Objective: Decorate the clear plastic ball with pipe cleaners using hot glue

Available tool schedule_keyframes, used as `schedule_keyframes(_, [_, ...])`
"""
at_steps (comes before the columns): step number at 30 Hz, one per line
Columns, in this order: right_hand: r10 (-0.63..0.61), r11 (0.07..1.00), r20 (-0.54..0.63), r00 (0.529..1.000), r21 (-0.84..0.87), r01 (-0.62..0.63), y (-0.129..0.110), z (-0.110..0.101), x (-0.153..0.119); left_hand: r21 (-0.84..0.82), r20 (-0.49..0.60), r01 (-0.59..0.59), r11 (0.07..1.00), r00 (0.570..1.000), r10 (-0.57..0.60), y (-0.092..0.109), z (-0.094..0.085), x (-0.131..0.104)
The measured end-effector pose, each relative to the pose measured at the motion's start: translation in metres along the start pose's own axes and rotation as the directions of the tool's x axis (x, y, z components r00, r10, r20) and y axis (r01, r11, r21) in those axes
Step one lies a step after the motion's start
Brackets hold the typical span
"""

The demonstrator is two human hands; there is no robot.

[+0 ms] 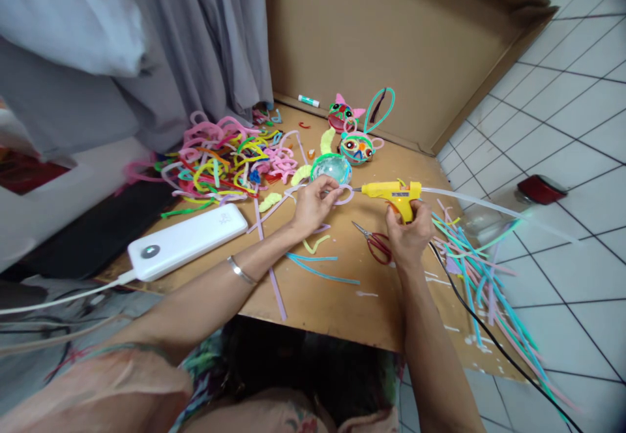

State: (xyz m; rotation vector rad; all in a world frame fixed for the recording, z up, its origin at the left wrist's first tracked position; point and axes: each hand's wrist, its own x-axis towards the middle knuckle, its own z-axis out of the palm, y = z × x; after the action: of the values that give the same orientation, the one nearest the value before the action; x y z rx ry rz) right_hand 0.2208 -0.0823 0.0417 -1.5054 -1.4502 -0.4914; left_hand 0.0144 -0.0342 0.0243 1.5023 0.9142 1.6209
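Right hand (409,227) grips glue gun (391,190) — scissors (370,235) nearby — left hand (315,206) seemingly pinches lilac loop (351,196).

Left grip (313,208) pinched; right grip (411,229) curled; both forearms (264,253) extended forward.

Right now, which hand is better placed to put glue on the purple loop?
Likely the right hand: it grips the yellow glue gun, nozzle pointing toward the purple loop, which the left hand holds.
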Motion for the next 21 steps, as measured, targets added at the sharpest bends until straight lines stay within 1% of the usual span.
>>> schedule_keyframes(6, [-0.014, 1.000, -0.014, 1.000, 0.014, 0.015, -0.0028, -0.0006, 0.0001, -0.001, -0.013, 0.007, 1.000, 1.000, -0.007, 0.0007, 0.0004, 0.0008])
schedule_keyframes(11, [0.001, 1.000, 0.008, 1.000, 0.015, -0.001, -0.0027, -0.0008, -0.0001, 0.001, -0.019, 0.006, 1.000, 1.000, -0.006, 0.0020, -0.0001, 0.0011])
schedule_keyframes(18, [-0.031, 0.999, -0.012, 0.999, -0.012, 0.031, 0.0002, 0.0009, -0.0006, -0.002, -0.025, -0.012, 1.000, 1.000, 0.012, 0.0004, -0.0007, 0.0030])
schedule_keyframes(21, [-0.063, 0.998, -0.032, 0.997, -0.028, 0.062, 0.0007, 0.0015, -0.0008, -0.009, -0.028, 0.006, 1.000, 1.000, -0.006, 0.0013, -0.0006, 0.0031])
